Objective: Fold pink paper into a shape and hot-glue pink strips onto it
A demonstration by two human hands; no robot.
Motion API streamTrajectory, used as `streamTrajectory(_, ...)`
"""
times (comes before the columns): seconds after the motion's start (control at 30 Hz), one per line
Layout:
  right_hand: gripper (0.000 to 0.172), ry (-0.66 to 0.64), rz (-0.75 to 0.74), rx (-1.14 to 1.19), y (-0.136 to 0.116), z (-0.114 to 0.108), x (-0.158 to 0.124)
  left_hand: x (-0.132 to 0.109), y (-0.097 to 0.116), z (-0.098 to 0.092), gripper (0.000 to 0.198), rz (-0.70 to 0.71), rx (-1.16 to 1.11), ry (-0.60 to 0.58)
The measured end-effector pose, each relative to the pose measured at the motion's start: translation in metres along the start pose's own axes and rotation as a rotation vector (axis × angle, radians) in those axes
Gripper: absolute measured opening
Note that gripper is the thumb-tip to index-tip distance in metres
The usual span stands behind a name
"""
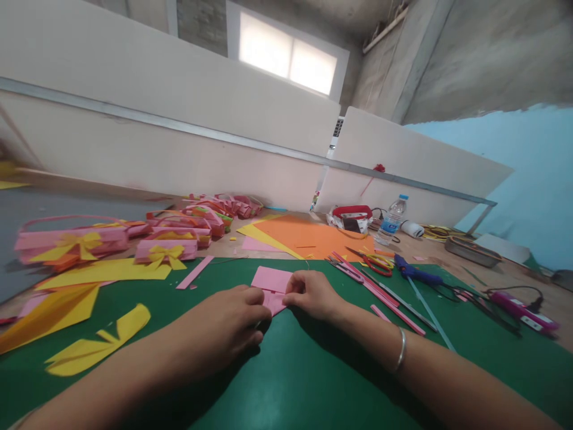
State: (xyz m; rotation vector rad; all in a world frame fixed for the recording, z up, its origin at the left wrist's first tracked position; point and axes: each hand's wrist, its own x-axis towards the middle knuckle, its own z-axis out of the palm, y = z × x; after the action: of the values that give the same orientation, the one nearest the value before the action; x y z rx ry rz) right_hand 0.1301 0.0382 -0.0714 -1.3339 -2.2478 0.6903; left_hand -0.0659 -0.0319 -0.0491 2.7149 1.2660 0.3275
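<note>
A folded piece of pink paper (271, 278) lies on the green mat (286, 382) between my two hands. My left hand (237, 316) grips its left side, with the fingers bent and pressed together. At the right edge, my right hand (313, 294) pinches the same paper between thumb and forefinger. A flap stands toward the far side, and the near part is partly hidden by my fingers. Left of my hands lies a pink paper strip (195, 272). Cut yellow paper pieces (101, 343) rest nearer my left forearm.
Small pink paper bags with yellow bows (165, 251) are heaped at left. Orange sheets (308, 233) lie behind the mat. To the right are red-handled scissors (376, 264), a blue glue gun (416, 272) with its cord, a water bottle (394, 218) and a purple power strip (521, 312).
</note>
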Motion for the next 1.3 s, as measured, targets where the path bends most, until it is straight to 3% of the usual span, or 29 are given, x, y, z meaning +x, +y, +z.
streamTrajectory(0.13,0.004,0.032,-0.009,-0.023,-0.002,0.001,-0.002,0.003,0.002,0.002,0.028,-0.069,-0.009,-0.008)
streamTrajectory(0.33,0.006,0.025,-0.014,-0.006,-0.001,0.002,-0.002,0.006,0.006,0.006,0.047,-0.029,0.06,-0.045)
streamTrajectory(0.6,0.015,0.085,0.039,-0.006,-0.004,0.002,-0.002,0.011,0.01,0.01,0.04,-0.02,0.187,-0.054)
streamTrajectory(0.83,0.023,-0.028,0.162,0.011,0.006,-0.015,0.002,0.011,0.007,0.01,0.042,0.003,0.15,-0.037)
streamTrajectory(1.03,0.023,-0.07,0.181,0.002,0.007,-0.02,0.004,0.008,0.008,0.008,0.04,0.005,0.144,-0.057)
streamTrajectory(1.17,0.02,-0.05,0.139,-0.059,0.008,-0.026,0.001,0.009,0.01,0.006,0.039,-0.011,0.138,-0.06)
streamTrajectory(1.3,0.008,0.051,-0.05,-0.13,0.001,-0.029,-0.007,0.009,0.01,0.006,0.04,-0.021,0.135,-0.055)
